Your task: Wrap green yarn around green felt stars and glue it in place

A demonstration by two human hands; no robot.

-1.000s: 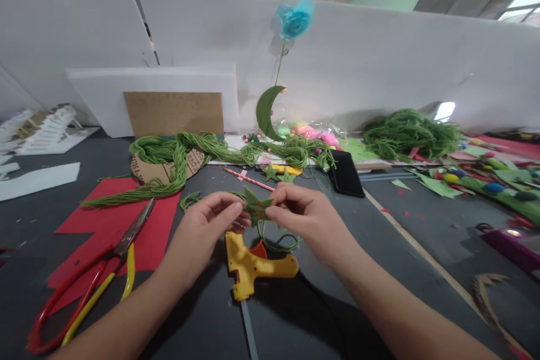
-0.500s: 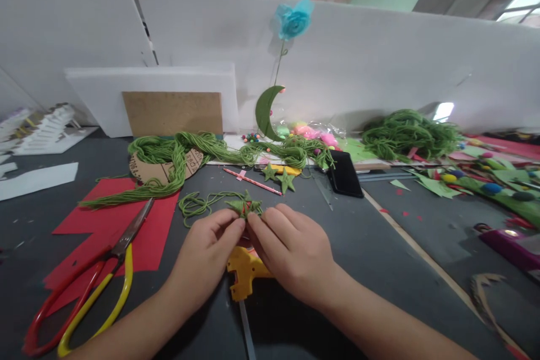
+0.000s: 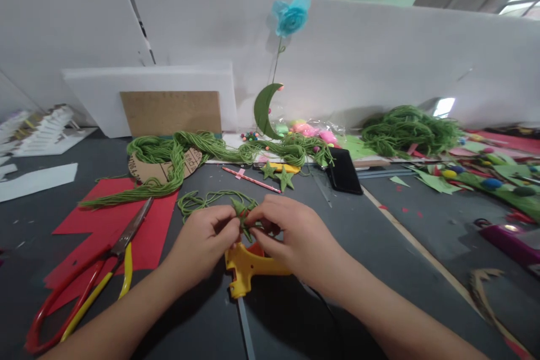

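A small green felt star (image 3: pixel 243 215) is pinched between my left hand (image 3: pixel 205 242) and my right hand (image 3: pixel 288 235), just above the dark table. A length of green yarn (image 3: pixel 201 201) trails from the star to the left. Directly under my hands lies a yellow glue gun (image 3: pixel 247 269), its cord running toward me. Both hands have their fingers closed on the star.
Red-and-yellow scissors (image 3: pixel 88 281) lie on red paper (image 3: pixel 110 230) at the left. Green yarn bundles (image 3: pixel 181 154), two more felt stars (image 3: pixel 279 175), a pink pencil (image 3: pixel 248 179), a black phone (image 3: pixel 343 171) and a green crescent with blue flower (image 3: pixel 265 107) sit behind. Craft scraps (image 3: pixel 485 180) fill the right.
Both hands with the star dropped toward the table and came together, then lifted slightly; the star has turned in my fingers and the glue gun shows again below.
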